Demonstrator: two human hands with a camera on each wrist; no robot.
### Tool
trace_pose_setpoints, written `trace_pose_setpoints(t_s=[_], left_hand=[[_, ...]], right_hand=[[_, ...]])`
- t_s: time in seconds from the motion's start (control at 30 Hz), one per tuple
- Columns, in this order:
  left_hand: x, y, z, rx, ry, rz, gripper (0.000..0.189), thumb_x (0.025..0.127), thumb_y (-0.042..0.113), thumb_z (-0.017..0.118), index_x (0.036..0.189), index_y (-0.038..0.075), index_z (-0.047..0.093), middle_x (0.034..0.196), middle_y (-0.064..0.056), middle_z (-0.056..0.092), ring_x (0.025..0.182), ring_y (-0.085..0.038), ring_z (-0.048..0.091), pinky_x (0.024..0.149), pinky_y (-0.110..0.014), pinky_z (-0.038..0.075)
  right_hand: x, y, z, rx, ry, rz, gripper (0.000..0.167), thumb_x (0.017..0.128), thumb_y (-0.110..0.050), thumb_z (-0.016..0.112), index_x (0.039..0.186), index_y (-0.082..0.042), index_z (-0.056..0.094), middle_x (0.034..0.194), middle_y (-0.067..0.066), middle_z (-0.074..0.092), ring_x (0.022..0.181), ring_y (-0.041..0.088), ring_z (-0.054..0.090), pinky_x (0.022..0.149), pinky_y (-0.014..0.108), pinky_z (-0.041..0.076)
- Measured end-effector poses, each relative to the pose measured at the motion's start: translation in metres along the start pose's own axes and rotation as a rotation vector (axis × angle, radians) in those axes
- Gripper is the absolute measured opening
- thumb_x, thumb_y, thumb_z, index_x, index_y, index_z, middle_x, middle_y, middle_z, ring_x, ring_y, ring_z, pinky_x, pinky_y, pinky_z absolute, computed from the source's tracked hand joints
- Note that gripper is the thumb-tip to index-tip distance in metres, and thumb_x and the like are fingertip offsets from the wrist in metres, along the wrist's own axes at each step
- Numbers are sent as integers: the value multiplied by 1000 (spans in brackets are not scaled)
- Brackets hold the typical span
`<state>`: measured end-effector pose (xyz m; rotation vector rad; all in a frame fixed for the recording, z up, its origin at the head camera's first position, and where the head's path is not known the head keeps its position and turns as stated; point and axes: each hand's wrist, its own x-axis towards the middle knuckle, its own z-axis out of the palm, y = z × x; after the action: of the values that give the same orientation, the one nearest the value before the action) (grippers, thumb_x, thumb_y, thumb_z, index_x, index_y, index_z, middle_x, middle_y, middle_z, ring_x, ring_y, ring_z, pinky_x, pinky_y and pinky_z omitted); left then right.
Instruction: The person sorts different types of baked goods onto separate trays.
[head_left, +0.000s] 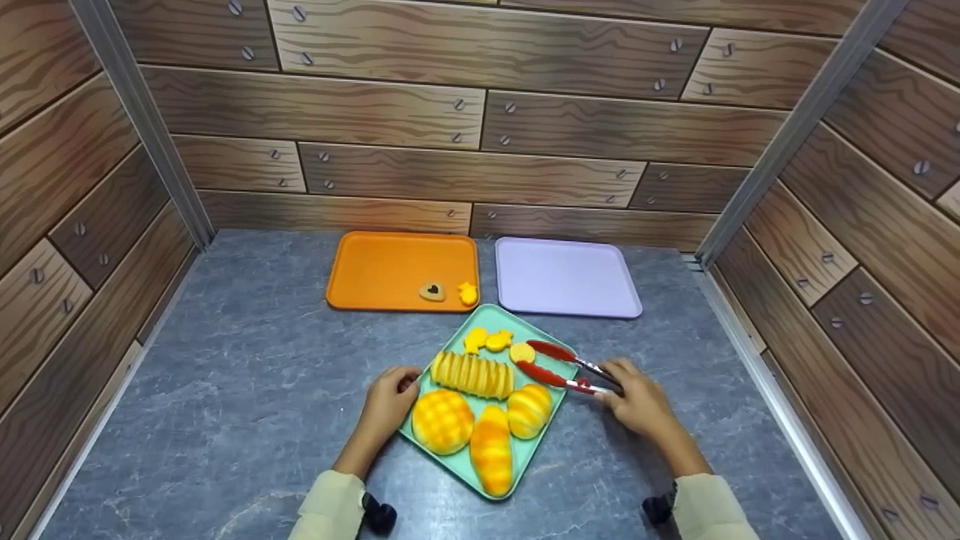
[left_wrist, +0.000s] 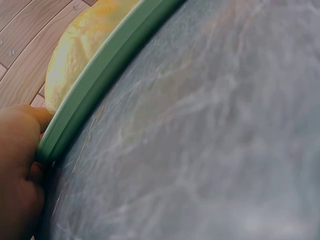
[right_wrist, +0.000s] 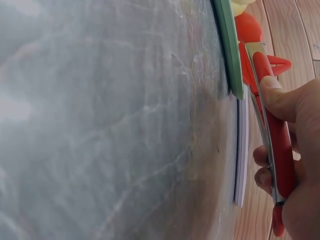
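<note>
At its left corner, my left hand (head_left: 390, 401) pinches the rim of a green tray (head_left: 536, 326); the left wrist view shows thumb and fingers at that rim (left_wrist: 95, 80). My right hand (head_left: 637, 397) grips red-tipped tongs (head_left: 551, 375) by the handles, seen also as red handles (right_wrist: 275, 130) in the right wrist view. The spread tong tips reach over the tray beside a round yellow cookie (head_left: 522, 353); contact is hard to tell. Also on the tray are two small yellow fish-shaped pieces (head_left: 499, 341), a ridged loaf (head_left: 472, 374), a round bun (head_left: 442, 421), a long roll (head_left: 491, 450) and a striped roll (head_left: 529, 411).
Behind the green tray lies an orange tray (head_left: 390, 262) with a heart-marked cookie (head_left: 433, 292) and a yellow fish-shaped piece (head_left: 468, 293). To its right is a lilac tray (head_left: 566, 277). Wood-patterned walls (head_left: 480, 120) enclose the grey table (head_left: 247, 352) on three sides.
</note>
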<state>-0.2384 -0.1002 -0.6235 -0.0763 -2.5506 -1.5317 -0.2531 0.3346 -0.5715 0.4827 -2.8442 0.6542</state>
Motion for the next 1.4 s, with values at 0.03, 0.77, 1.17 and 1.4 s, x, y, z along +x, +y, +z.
trace_pose_setpoints(t_s=[0.03,0.77,1.17,1.4], left_hand=[[0,0,0,2,1,-1,16,97,13,64,109,8,74,93,-2,66,83,-13,57,77,-31,49],[3,1,-2,-3,13,-9,15,96,12,67,108,9,75,94,-1,67,83,-13,58,76,-29,49],[2,0,-1,-12,5,-4,16,96,14,67,109,10,75,92,1,66,81,-12,57,74,-29,49],[1,-2,-1,-10,-2,0,17,96,12,66,110,10,74,93,0,66,83,-12,57,75,-29,49]], right_hand=[[0,0,0,2,4,3,47,87,-21,79,130,-6,65,126,10,63,113,36,64,92,59,48],[11,-22,0,111,53,82,47,89,-24,77,133,-12,64,130,5,60,113,31,62,92,57,47],[41,-47,11,147,62,100,50,92,-30,74,137,-11,61,134,5,58,120,32,59,99,56,44],[65,-59,18,165,81,90,49,91,-28,75,135,-10,62,132,7,59,115,33,61,96,56,45]])
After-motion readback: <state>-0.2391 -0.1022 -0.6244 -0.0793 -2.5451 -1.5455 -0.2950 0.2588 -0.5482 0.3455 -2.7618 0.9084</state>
